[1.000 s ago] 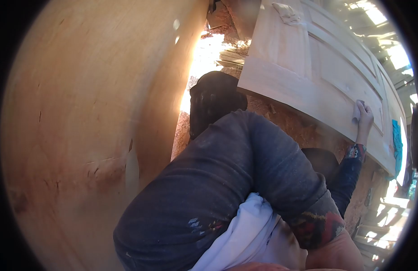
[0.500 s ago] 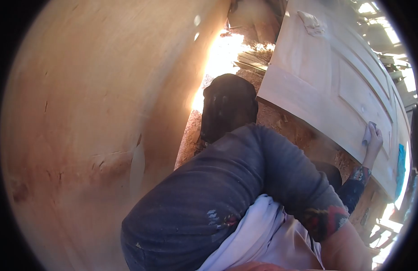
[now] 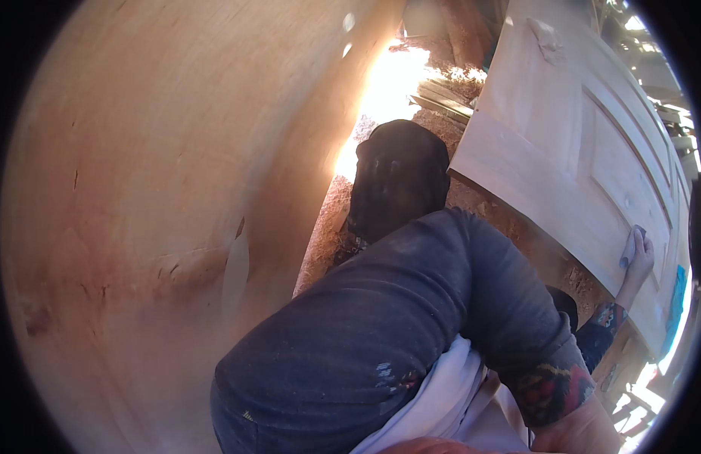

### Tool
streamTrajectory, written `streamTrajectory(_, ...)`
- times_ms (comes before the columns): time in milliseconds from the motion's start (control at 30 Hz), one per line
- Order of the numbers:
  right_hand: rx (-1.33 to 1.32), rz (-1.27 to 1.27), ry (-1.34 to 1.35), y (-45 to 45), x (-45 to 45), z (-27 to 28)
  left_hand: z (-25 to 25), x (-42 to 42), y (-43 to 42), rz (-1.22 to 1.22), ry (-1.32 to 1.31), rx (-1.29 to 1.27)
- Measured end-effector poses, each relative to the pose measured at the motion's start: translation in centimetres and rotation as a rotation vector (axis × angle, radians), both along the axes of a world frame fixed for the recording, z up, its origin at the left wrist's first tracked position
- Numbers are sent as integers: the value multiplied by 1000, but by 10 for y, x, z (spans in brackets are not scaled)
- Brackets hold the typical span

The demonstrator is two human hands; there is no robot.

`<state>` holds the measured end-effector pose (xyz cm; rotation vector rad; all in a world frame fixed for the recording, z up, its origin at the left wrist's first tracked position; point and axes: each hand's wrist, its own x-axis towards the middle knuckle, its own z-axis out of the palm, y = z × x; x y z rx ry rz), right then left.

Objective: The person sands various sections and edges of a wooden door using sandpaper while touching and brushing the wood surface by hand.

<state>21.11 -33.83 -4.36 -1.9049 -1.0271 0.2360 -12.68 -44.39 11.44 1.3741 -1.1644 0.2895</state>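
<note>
My right hand [image 3: 642,256] is closed around a folded grey piece of sandpaper [image 3: 631,245]. It rests on the lower right part of a pale wooden panelled door [image 3: 509,155], beside a raised panel edge. A dark sleeve with a patterned cuff covers that arm. My left arm [image 3: 350,295], in a matching sleeve, is bent close to the camera. Of my left hand [image 3: 581,435] only the wrist end shows at the bottom edge; its fingers are out of sight. A dark rounded shape [image 3: 399,178], perhaps my knee, is beyond the elbow.
A large smooth wooden board [image 3: 138,189] fills the left side. Wood shavings [image 3: 490,208] cover the ground, with some wood strips [image 3: 445,98] farther back. A crumpled light cloth [image 3: 547,41] lies on the door's far part. Something turquoise [image 3: 676,310] hangs at its right edge.
The whole view has shifted, so the door and my arms appear farther right and slightly lower. My right hand keeps the sandpaper at nearly the same place on the door.
</note>
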Motion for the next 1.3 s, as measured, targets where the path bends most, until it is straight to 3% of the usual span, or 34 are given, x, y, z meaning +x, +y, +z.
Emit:
streamTrajectory(600, 95, -55, -21, 5, 23, -16, 1, -5, 19, 67, -58, 101)
streamTrajectory(700, 72, -77, -127, 0, 24, -13, -18, -35, 73, 343, -123, 160)
streamTrajectory(733, 70, -95, -187, 1, 20, -13, -50, -43, 91, 695, -270, -47)
streamTrajectory(767, 62, -92, -188, 1, 15, -11, -64, -52, 127, 923, -250, 99)
streamTrajectory(867, 9, -111, -201, 2, 15, -10, -119, -98, 221, 1553, -28, 895)
streamTrajectory(900, -1, -132, -185, 1, 11, -7, -143, -112, 236, 1828, 355, 1101)
streamTrajectory(1067, -2, -161, -113, 2, -9, 3, -130, -134, 242, 1898, 556, 1069)
streamTrajectory(1300, 55, -166, -69, -1, -18, 8, -123, -141, 212, 1874, 533, 1054)
